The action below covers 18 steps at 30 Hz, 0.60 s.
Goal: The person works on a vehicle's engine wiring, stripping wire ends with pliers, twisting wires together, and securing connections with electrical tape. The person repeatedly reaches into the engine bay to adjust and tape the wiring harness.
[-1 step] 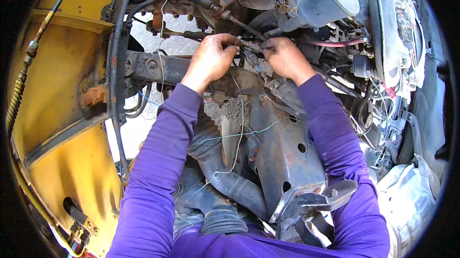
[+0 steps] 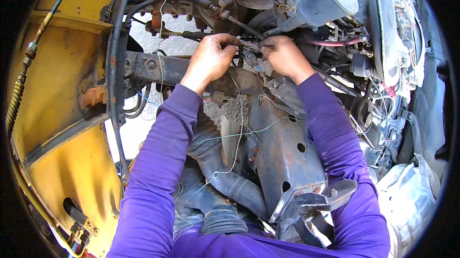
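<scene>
My left hand (image 2: 213,61) is closed in a pinch, thumb against bent fingers, at a wire (image 2: 250,46) that spans the small gap to my right hand (image 2: 286,56). The right fingers pinch its other side, their tips partly hidden. A cluster of thin grey wires (image 2: 250,60) hangs just below the gap. From beside my left hand a thin pale wire (image 2: 241,109) drops and loops over a ribbed black hose (image 2: 206,135). Under both hands runs a dark metal crossbeam (image 2: 239,81).
Yellow panels (image 2: 62,90) and black hoses (image 2: 115,66) line the left. A rusty metal frame rail (image 2: 287,138) with a bracket (image 2: 316,200) lies between my forearms. A grey funnel-shaped duct (image 2: 326,4) stands at upper right, beside tangled wiring (image 2: 383,99). Pale ground shows through gaps.
</scene>
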Motion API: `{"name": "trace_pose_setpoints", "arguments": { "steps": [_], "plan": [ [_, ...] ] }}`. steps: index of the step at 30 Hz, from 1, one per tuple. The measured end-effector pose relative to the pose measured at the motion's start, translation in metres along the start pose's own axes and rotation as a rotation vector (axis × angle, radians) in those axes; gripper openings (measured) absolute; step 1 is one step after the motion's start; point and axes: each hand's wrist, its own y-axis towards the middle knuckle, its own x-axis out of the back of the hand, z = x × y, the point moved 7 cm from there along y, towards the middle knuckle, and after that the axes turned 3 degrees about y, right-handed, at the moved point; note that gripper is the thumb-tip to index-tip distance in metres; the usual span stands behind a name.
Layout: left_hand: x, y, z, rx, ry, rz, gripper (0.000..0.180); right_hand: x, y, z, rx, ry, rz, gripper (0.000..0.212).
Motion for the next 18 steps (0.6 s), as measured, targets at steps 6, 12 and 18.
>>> {"name": "trace_pose_setpoints", "arguments": {
  "steps": [6, 12, 18],
  "plan": [
    [-0.003, -0.004, -0.006, -0.049, 0.088, -0.006, 0.033, -0.009, 0.002, -0.010, -0.314, 0.392, 0.127, 0.022],
    [-0.007, 0.000, 0.000, -0.024, 0.114, -0.136, 0.029, -0.004, 0.005, -0.001, -0.240, 0.400, 0.102, 0.019],
    [-0.004, -0.004, -0.004, -0.062, 0.191, -0.189, 0.024, -0.008, 0.009, 0.013, -0.048, 0.248, 0.094, 0.025]
  ]
}}
